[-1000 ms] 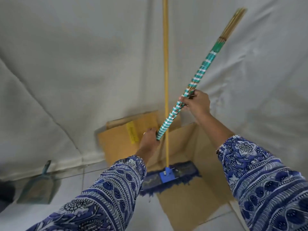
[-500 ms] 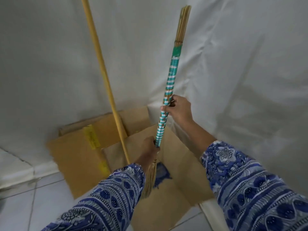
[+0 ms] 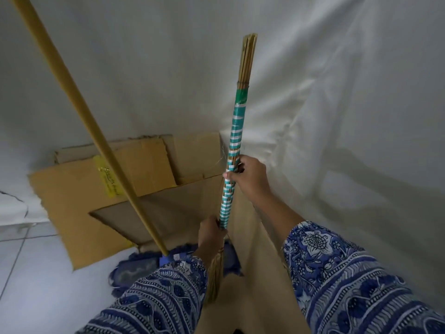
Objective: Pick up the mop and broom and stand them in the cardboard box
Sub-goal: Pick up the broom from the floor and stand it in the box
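Note:
I hold a stick broom [image 3: 234,150] nearly upright over the open cardboard box [image 3: 77,196]. Its handle is wrapped in teal and white tape, and its straw bristles hang down by my left sleeve. My right hand [image 3: 248,177] grips the taped handle at mid-height. My left hand [image 3: 212,235] grips the lower end of the tape, just above the bristles. The mop [image 3: 79,112] stands in the box, its yellow pole leaning up to the left. Its blue head [image 3: 134,271] rests at the bottom, partly hidden by my left sleeve.
A white cloth backdrop [image 3: 337,116] hangs close behind and to the right of the box. The box flaps [image 3: 144,160] are folded out toward it. Pale floor tiles [image 3: 26,273] lie to the left of the box.
The broom has swung from a rightward tilt to nearly upright and come lower over the box. My view has shifted right, so the mop pole now leans across the left.

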`<state>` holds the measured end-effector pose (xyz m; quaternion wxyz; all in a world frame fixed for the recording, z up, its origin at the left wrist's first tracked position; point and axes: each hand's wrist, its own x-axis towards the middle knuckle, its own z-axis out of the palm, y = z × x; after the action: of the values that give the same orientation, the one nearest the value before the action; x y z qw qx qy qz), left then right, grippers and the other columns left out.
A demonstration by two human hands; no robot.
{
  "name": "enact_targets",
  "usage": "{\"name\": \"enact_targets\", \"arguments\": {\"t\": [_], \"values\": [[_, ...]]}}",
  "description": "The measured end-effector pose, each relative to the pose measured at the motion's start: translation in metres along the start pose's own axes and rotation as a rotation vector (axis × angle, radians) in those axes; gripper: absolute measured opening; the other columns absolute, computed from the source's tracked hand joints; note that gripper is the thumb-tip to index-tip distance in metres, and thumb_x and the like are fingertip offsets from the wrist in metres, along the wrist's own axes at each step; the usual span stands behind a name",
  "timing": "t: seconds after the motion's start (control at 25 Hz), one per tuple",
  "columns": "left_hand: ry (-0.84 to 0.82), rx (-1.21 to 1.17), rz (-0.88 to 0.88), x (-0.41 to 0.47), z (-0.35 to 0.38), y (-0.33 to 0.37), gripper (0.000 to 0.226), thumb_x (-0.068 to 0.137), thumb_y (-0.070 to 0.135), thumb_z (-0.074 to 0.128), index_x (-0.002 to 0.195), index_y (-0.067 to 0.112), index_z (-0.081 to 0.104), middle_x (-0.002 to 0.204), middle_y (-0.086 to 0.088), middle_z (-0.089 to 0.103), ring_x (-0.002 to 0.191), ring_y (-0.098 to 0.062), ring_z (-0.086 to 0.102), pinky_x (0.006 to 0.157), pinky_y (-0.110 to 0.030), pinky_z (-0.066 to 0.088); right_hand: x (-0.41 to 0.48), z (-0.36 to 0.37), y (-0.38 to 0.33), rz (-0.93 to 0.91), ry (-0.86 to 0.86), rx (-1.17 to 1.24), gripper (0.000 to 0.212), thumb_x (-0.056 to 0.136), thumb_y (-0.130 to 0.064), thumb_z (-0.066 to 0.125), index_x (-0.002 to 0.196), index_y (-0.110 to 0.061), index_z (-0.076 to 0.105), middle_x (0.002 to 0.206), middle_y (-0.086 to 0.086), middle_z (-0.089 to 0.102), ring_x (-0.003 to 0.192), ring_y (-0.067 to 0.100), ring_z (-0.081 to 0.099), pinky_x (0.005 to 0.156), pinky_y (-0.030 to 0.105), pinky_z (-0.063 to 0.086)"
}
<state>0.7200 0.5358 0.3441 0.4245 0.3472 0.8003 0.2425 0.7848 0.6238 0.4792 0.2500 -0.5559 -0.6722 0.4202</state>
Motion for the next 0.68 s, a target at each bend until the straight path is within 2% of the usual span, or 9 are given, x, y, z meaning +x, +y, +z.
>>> {"name": "enact_targets", "arguments": {"t": [0.12,0.24,0.32,0.48,0.6,0.68], "values": [[0.032,-0.029,-0.104,0.046,0.039,-0.012,0.027,0.079,0.004,0.066,0.105,0.0,0.063,0.106,-0.017,0.069,0.096,-0.029,0.064,0.072,-0.031,0.046,0.044,0.015,0.052,-0.016,-0.09,-0.036,0.027,0.074,-0.01,0.073,0.099,-0.002,0.066,0.102,0.014,0.072,0.078,0.013,0.057,0.059,0.014,0.041],[0.052,0.006,-0.13,0.085,0.069,-0.024,0.028,0.079,0.004,0.066,0.107,0.0,0.063,0.108,-0.018,0.069,0.099,-0.029,0.064,0.073,-0.03,0.046,0.075,0.026,0.088,-0.026,-0.132,-0.036,0.03,0.075,-0.011,0.072,0.103,-0.002,0.065,0.106,0.013,0.072,0.083,0.015,0.061,0.062,0.015,0.041],[0.05,0.02,-0.134,0.102,0.084,-0.024,0.027,0.079,0.004,0.065,0.106,0.0,0.063,0.108,-0.018,0.069,0.1,-0.029,0.064,0.072,-0.028,0.044,0.091,0.031,0.104,-0.026,-0.155,-0.052,0.03,0.077,-0.011,0.071,0.105,-0.002,0.065,0.108,0.012,0.071,0.083,0.014,0.059,0.058,0.012,0.038],[0.093,0.009,-0.147,0.133,0.097,-0.017,0.025,0.079,0.005,0.066,0.104,0.0,0.062,0.109,-0.017,0.069,0.099,-0.028,0.064,0.075,-0.03,0.048,0.124,0.037,0.124,-0.011,-0.147,-0.059,0.03,0.078,-0.011,0.069,0.107,-0.003,0.064,0.109,0.012,0.071,0.097,0.023,0.066,0.073,0.022,0.043],[0.097,0.03,-0.152,0.15,0.101,-0.017,0.025,0.08,0.006,0.066,0.104,0.001,0.061,0.109,-0.017,0.068,0.099,-0.029,0.063,0.077,-0.033,0.049,0.142,0.041,0.131,-0.006,-0.138,-0.073,0.029,0.078,-0.01,0.069,0.106,-0.003,0.064,0.109,0.012,0.071,0.09,0.017,0.064,0.073,0.022,0.044],[0.103,0.033,-0.156,0.157,0.104,-0.019,0.026,0.08,0.007,0.067,0.104,0.001,0.061,0.11,-0.017,0.068,0.1,-0.029,0.064,0.082,-0.036,0.052,0.151,0.045,0.136,0.011,-0.141,-0.078,0.029,0.079,-0.008,0.068,0.106,-0.002,0.064,0.11,0.013,0.07,0.094,0.019,0.065,0.075,0.022,0.045]]}}
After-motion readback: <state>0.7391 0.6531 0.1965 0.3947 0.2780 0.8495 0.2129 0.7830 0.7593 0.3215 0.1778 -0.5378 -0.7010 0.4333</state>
